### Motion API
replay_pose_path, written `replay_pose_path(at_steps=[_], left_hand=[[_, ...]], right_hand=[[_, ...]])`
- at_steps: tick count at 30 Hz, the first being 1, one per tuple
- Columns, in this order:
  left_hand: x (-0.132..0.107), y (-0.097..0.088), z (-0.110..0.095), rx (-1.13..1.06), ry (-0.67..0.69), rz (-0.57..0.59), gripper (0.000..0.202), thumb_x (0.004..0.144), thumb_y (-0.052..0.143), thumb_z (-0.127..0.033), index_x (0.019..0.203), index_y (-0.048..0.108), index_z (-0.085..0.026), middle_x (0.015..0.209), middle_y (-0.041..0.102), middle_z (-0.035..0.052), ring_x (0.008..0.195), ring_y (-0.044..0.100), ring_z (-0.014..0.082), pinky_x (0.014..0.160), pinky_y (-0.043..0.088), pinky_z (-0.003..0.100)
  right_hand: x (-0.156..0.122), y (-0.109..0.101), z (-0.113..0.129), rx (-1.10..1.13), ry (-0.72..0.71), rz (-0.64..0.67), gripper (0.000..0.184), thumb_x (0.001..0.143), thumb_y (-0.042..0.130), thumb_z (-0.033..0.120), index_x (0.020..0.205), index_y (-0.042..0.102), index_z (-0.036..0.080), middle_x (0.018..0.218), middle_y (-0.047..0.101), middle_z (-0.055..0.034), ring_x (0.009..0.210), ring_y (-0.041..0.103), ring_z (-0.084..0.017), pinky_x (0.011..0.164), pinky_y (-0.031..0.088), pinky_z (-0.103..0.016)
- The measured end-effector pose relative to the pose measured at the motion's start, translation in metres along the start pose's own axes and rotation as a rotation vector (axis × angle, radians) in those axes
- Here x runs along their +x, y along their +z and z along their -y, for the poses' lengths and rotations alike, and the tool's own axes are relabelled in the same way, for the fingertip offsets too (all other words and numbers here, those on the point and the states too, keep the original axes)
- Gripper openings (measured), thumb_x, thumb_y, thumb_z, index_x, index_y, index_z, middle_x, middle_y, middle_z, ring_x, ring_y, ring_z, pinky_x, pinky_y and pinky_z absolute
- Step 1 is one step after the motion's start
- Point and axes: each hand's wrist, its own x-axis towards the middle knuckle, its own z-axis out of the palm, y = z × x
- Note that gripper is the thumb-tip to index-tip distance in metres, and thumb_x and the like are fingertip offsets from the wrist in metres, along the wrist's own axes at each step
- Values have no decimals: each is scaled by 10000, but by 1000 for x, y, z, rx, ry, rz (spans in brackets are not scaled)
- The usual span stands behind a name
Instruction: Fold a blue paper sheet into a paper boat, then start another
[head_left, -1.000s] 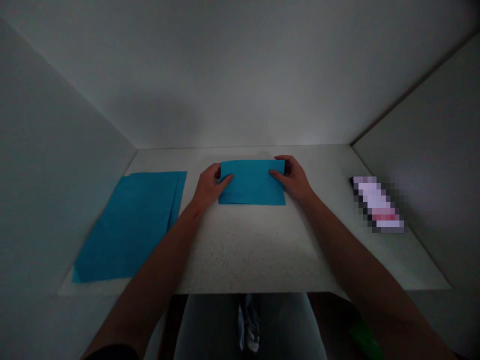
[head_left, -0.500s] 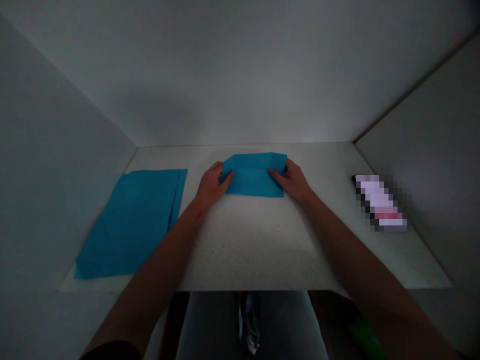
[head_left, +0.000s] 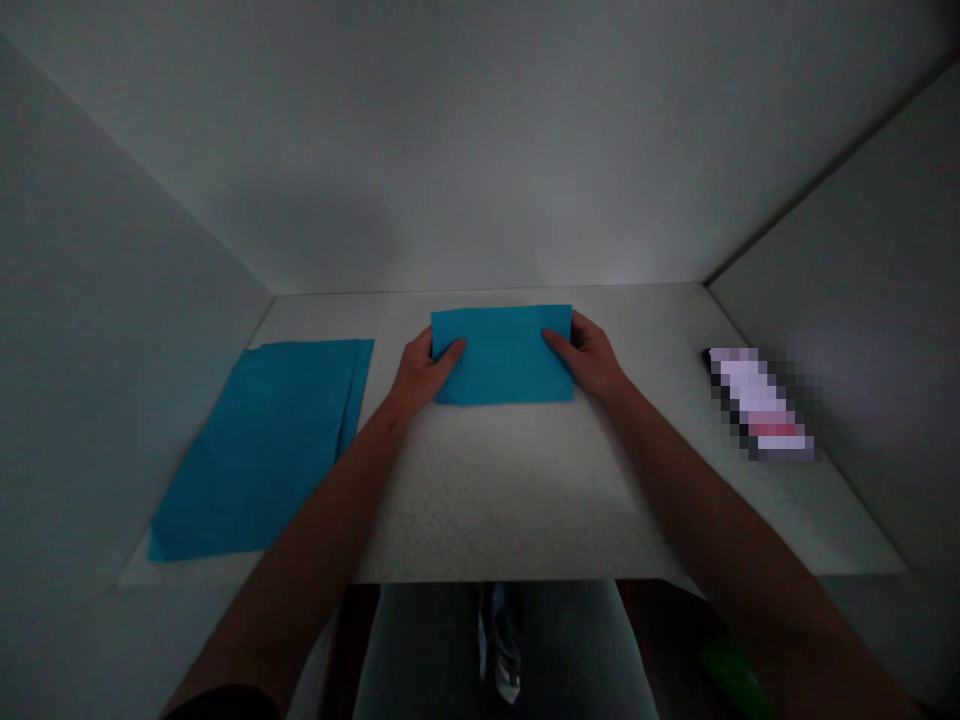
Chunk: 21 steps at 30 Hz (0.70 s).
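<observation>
A folded blue sheet of paper point(head_left: 504, 358) is held above the pale tabletop, its broad face turned toward me. My left hand point(head_left: 424, 370) grips its left end, thumb on the front and fingers hidden behind. At the right end, my right hand point(head_left: 589, 352) pinches it the same way, with the thumb tip lying on the near face. Left of my left forearm lies a stack of larger blue sheets point(head_left: 262, 445), slightly fanned along its right edge.
A phone point(head_left: 761, 405), blurred by pixels, lies toward the right side of the table point(head_left: 495, 500). White walls enclose the table at the back, left and right. My legs are below its front edge, and a green object point(head_left: 731, 675) shows at lower right.
The blue paper, bent with angled upper corners before, now shows a flatter, wider rectangular face. My left hand has shifted slightly left. The stack and phone have stayed put.
</observation>
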Motion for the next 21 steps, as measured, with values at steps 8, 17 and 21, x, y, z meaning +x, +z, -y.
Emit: replay_pose_path(at_steps=[8,17,21], left_hand=[[4,-1,1,-270,-157,46,593,825,874,-691,1138,796,-193,1110,844,140,997,805,332,842,702,481],[9,-1,3,-383,-182,110,697,804,854,-810,1144,755,-210,1035,837,128,942,812,311,804,700,444],[11,3,3,-371,-162,63,761,785,862,-828,1245,652,-258,995,829,82,882,807,284,746,676,413]], right_hand=[[2,-4,4,175,106,-11,711,775,921,741,1290,648,333,1023,826,-31,777,744,-239,697,662,-409],[-2,-1,10,158,76,-30,954,819,844,809,1583,419,426,1008,788,-2,685,673,-221,648,592,-401],[0,-1,6,51,17,-83,702,873,748,862,1370,559,405,981,720,-19,799,677,-257,703,581,-419]])
